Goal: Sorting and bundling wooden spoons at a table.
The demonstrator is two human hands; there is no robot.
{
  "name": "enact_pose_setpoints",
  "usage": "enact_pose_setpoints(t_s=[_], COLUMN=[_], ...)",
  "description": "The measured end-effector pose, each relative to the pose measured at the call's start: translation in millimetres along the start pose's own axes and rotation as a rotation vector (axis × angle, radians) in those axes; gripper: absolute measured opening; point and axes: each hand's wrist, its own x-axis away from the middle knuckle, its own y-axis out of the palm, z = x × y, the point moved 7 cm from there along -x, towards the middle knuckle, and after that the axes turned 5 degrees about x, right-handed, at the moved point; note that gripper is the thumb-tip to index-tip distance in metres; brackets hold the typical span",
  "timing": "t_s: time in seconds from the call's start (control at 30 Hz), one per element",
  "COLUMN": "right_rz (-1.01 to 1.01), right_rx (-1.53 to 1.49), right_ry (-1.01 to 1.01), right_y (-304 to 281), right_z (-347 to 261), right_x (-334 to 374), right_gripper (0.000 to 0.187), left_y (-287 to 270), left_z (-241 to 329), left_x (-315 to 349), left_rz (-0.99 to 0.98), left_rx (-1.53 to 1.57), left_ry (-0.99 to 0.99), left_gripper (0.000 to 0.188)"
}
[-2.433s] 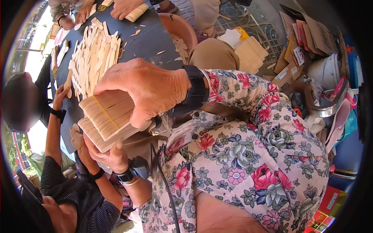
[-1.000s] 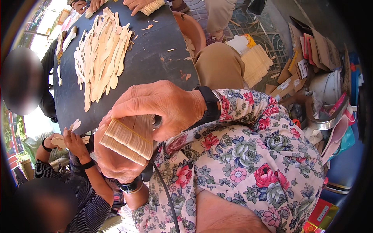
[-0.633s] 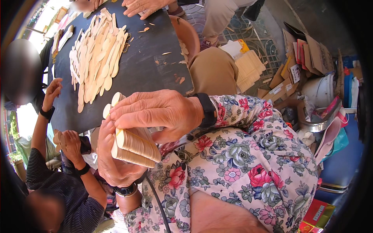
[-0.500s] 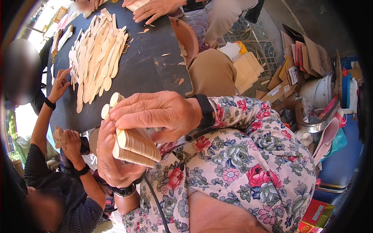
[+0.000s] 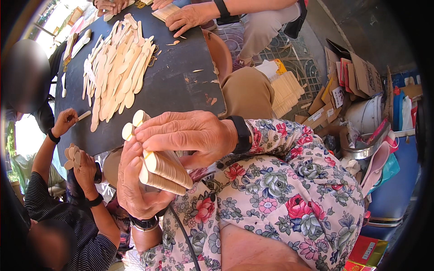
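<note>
Both my hands are closed around a thick bundle of stacked pale wooden spoons [image 5: 167, 169], just off the near edge of the dark table. My left hand [image 5: 129, 187] cups the bundle from the left and below. Across its top lies my right hand [image 5: 192, 133], fingers pressed together over the middle. Rounded ends show on both sides of the fingers, and a bit of yellow, perhaps a band, peeks out beside them. The middle of the bundle is hidden under my hands. Beyond them, a heap of loose wooden spoons [image 5: 120, 72] covers part of the table [image 5: 178, 86].
At left, a co-worker's hand [image 5: 66, 121] pinches a single spoon, and their other holds several spoons [image 5: 72, 156]. Another person's hand [image 5: 187, 19] rests on a spoon stack at the far edge. Right are stacked sticks [image 5: 288, 92], cardboard boxes [image 5: 361, 74] and a blue barrel [image 5: 393, 180].
My hands keep their grip on the bundle, which sits slightly further right and lower in view. The left co-worker's hand has drawn back from the heap with one spoon.
</note>
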Motion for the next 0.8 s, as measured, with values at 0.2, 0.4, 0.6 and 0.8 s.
enact_pose_setpoints(t_s=[0.2,0.4,0.6,0.8], right_rz=[-0.037,-0.059,-0.111,-0.129], right_rx=[-0.005,0.039,0.128,0.226], right_ry=[0.011,0.09,0.219,0.265], right_y=[-3,-13,-24,-39], right_z=[3,19,37,48], right_x=[-17,-19,-23,-34], right_gripper=[0.06,0.065,0.068,0.067], left_y=[0,3,3,12], left_z=[-5,-27,-43,-68], left_x=[-6,-19,-32,-42], left_rz=[0.068,0.022,0.075,0.143], left_rx=[0.043,0.075,0.008,0.389], left_ry=[-0.124,-0.194,-0.219,-0.316], left_gripper=[0.077,0.081,0.077,0.074])
